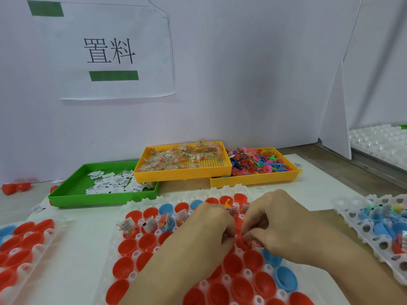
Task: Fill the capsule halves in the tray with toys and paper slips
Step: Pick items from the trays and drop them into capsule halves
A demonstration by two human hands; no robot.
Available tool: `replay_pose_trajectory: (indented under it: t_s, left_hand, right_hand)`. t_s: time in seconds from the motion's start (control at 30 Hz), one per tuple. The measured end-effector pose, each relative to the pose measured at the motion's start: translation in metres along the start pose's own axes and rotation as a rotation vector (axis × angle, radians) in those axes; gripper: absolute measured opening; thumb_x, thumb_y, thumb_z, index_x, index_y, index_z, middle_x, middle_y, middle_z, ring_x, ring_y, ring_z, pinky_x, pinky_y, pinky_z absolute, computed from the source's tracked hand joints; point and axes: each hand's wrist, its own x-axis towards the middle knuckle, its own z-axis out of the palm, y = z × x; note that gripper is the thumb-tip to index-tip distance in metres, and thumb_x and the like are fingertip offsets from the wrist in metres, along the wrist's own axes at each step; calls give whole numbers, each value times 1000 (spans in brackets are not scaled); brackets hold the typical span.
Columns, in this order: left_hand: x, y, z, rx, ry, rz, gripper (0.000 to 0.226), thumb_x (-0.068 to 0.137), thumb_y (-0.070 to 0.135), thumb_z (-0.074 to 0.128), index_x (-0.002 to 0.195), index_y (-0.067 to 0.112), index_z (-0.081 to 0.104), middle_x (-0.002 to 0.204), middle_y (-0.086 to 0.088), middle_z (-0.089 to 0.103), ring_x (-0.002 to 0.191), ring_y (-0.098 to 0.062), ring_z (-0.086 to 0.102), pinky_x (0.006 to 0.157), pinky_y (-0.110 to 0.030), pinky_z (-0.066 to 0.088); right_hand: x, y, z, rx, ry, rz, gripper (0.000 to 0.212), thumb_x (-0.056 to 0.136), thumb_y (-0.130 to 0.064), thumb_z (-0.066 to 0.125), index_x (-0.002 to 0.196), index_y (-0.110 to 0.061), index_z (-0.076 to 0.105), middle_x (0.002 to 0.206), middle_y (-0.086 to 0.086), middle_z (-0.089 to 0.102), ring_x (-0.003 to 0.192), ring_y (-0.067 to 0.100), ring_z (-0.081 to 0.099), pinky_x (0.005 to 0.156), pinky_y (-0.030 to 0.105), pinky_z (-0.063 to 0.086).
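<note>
Left hand (211, 221) and right hand (271, 221) meet over mid tray (132, 280), fingers curled, both pinching at one red capsule half (243, 242). What goes in is hidden by fingertips. Far rows already hold paper slips (127, 223). Beyond: green bin (66, 192) of slips, yellow bin (253, 181) of toys. Tray's near edge cut off.

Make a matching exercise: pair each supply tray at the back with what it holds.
Trays:
1. green tray
2. left yellow tray
3. right yellow tray

Contents:
A. loose coloured toy figures
B. white paper slips
C. small clear bags of coloured beads

Pairs: 1-B, 2-C, 3-A
</note>
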Motion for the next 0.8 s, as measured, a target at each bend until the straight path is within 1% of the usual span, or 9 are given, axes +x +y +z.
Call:
replay_pose_trajectory:
  t_s: [0.1, 0.2, 0.3, 0.37, 0.47, 0.57, 0.63, 0.7, 0.8]
  left_hand:
    - [1, -1, 2, -5, 9, -11, 12, 94, 20, 63, 102, 19, 72, 91, 9, 55, 81, -7, 48, 71, -15, 39]
    - [0, -5, 3, -48, 23, -41, 14, 93, 23, 66, 106, 22, 70, 88, 12, 54, 78, -6, 51, 72, -15, 45]
    - [-1, -8, -2, -92, 22, -63, 8, 90, 26, 70, 96, 24, 74, 82, 16, 56, 76, -4, 57, 72, -16, 50]
    - [-2, -10, -4, -124, 31, -69, 6, 89, 23, 71, 90, 24, 77, 81, 16, 61, 75, -3, 61, 71, -16, 52]
    - [-3, -12, -7, -158, 42, -61, 8, 89, 22, 71, 87, 25, 78, 81, 17, 64, 77, 1, 61, 71, -12, 51]
    - [-3, -13, -8, -163, 34, -52, 8, 90, 24, 70, 92, 27, 77, 85, 16, 65, 79, 0, 61, 73, -14, 51]
    - [-3, -12, -8, -154, 33, -50, 9, 90, 26, 70, 97, 29, 75, 88, 16, 63, 78, 0, 59, 70, -11, 49]
    - [-4, -12, -9, -140, 32, -45, 13, 90, 29, 69, 102, 33, 73, 91, 18, 59, 79, 0, 55, 65, -8, 43]
    - [-4, -11, -6, -122, 10, -26, 16, 89, 31, 70, 104, 38, 69, 94, 20, 51, 86, -1, 50, 71, -12, 40]
  right_hand:
    - [0, 0, 1, 3, 5, -6, 20, 83, -9, 74, 80, -27, 81, 78, -11, 73, 77, -1, 68, 72, 19, 59]
    - [-1, 0, 1, 16, 5, -14, 20, 83, -8, 74, 81, -27, 81, 78, -12, 73, 77, 0, 69, 73, 21, 59]
    - [-2, -1, 0, 18, 17, -23, 21, 82, -8, 75, 81, -28, 81, 78, -13, 73, 76, -1, 69, 73, 20, 58]
    - [-2, -1, -1, 21, 24, -23, 20, 82, -8, 76, 79, -28, 80, 78, -12, 73, 76, -1, 68, 73, 19, 58]
    - [-2, -2, -2, 19, 24, -24, 21, 82, -8, 77, 78, -29, 80, 77, -12, 73, 76, -2, 68, 72, 18, 57]
    - [-2, -2, -2, 16, 15, -15, 24, 83, -9, 77, 77, -31, 79, 76, -12, 72, 78, -3, 67, 69, 14, 55]
    - [-2, -2, -2, 8, 22, -14, 25, 83, -9, 76, 77, -33, 79, 75, -12, 72, 78, -4, 67, 67, 11, 53]
    - [-2, -2, -2, 2, 36, -12, 25, 83, -8, 75, 78, -32, 79, 76, -13, 72, 77, -4, 67, 68, 13, 54]
    - [-2, -1, -2, -13, 40, -4, 26, 83, -7, 74, 80, -32, 79, 77, -13, 72, 78, -3, 66, 72, 18, 57]
